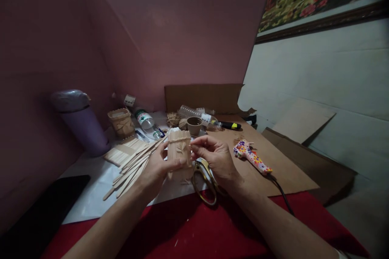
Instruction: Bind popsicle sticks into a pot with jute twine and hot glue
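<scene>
My left hand (158,166) is wrapped around a small craft-stick container (178,154), with the thumb across its front. A band of twine (174,140) runs around its upper part, and a pale leaf-like piece sits below the band. At the container's right side, the thumb and forefinger of my right hand (218,158) are pinched together; whatever lies between them is too small to make out. Beneath my right hand lie gold-handled scissors (209,200), partly hidden by it. Loose craft sticks (133,172) fan out beside my left hand.
A hot glue gun (252,157) with a flowered cover lies on cardboard (282,182) at right, its cord trailing forward. Behind are a brown cup (194,126), twine balls (173,119), plastic bottles (144,119) and a decorated container (120,123). A purple tumbler (83,127) stands left.
</scene>
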`<state>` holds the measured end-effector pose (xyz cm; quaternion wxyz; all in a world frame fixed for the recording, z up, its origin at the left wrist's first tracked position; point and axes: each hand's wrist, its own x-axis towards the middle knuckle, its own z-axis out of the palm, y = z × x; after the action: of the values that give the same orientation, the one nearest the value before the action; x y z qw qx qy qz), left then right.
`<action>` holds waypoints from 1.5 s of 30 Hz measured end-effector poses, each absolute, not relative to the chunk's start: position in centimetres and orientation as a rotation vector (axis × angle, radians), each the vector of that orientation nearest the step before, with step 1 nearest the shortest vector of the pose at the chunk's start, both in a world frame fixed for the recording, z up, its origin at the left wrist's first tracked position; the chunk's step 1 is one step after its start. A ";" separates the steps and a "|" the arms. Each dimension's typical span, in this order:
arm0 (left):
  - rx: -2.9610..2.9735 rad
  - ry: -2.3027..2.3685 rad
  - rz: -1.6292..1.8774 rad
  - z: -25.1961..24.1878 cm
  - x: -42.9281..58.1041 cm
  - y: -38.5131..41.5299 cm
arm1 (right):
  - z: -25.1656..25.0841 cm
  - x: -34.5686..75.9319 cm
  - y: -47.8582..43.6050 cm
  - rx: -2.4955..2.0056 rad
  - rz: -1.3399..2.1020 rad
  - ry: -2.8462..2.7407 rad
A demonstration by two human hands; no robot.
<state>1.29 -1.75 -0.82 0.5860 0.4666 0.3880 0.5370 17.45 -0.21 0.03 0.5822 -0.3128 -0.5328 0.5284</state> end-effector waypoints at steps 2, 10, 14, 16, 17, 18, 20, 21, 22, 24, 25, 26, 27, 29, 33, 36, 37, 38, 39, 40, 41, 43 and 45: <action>1.055 0.899 1.252 -0.7 1.4 -1.8 | 0.1 17.5 -0.2 -0.736 1.230 -1.267; 0.980 0.875 1.234 -0.6 1.8 -1.9 | -0.3 17.3 -0.3 -0.693 1.150 -1.326; 0.996 0.873 1.240 -0.5 1.8 -2.0 | -0.5 17.2 -0.3 -0.722 1.113 -1.359; 1.004 0.875 1.248 -0.4 1.9 -2.0 | -0.5 17.2 -0.2 -0.739 1.118 -1.351; 1.006 0.875 1.249 -0.4 1.9 -2.1 | -0.5 17.2 -0.2 -0.745 1.121 -1.350; 1.008 0.873 1.248 -0.3 2.0 -2.1 | -0.5 17.2 -0.2 -0.746 1.126 -1.351; 1.016 0.861 1.242 -0.2 2.0 -2.1 | -0.5 17.2 -0.2 -0.744 1.134 -1.354; 1.020 0.856 1.241 -0.2 2.1 -2.1 | -0.4 17.2 -0.3 -0.746 1.138 -1.358; 1.024 0.854 1.245 -0.2 2.1 -2.2 | -0.4 17.2 -0.3 -0.750 1.142 -1.361; 1.034 0.856 1.260 -0.3 2.1 -2.2 | -0.4 17.2 -0.4 -0.764 1.150 -1.369; 1.041 0.855 1.265 -0.4 2.1 -2.2 | -0.4 17.2 -0.4 -0.771 1.153 -1.373; 1.050 0.855 1.268 -0.5 2.1 -2.2 | -0.4 17.2 -0.4 -0.774 1.157 -1.376; 1.062 0.855 1.270 -0.7 2.1 -2.2 | -0.5 17.2 -0.4 -0.774 1.161 -1.378; 1.086 0.859 1.272 -0.9 2.1 -2.1 | -0.5 17.2 -0.4 -0.766 1.180 -1.378; 1.114 0.895 1.284 -1.1 2.1 -2.1 | -0.4 17.2 -0.4 -0.752 1.210 -1.364; 1.133 0.918 1.280 -1.1 2.1 -2.1 | -0.3 17.1 -0.4 -0.755 1.218 -1.354; 1.132 0.920 1.279 -1.1 2.1 -2.1 | -0.3 17.1 -0.5 -0.754 1.222 -1.349; 1.128 0.921 1.279 -1.1 2.1 -2.1 | -0.3 17.1 -0.5 -0.751 1.224 -1.343; 1.121 0.922 1.278 -1.0 2.2 -2.1 | -0.2 17.1 -0.5 -0.746 1.227 -1.337; 1.113 0.920 1.278 -1.0 2.2 -2.1 | -0.2 17.1 -0.6 -0.738 1.233 -1.329; 1.107 0.916 1.280 -1.0 2.1 -2.1 | -0.2 17.1 -0.6 -0.731 1.245 -1.321; 1.105 0.906 1.279 -1.1 2.1 -2.0 | -0.2 17.2 -0.6 -0.718 1.275 -1.306; 1.109 0.895 1.273 -1.2 2.0 -2.0 | -0.1 17.3 -0.5 -0.715 1.295 -1.301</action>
<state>2.04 -1.96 -1.17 0.5772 0.4738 0.3825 0.5441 17.28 -0.53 -0.14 0.5530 -0.3024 -0.5503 0.5476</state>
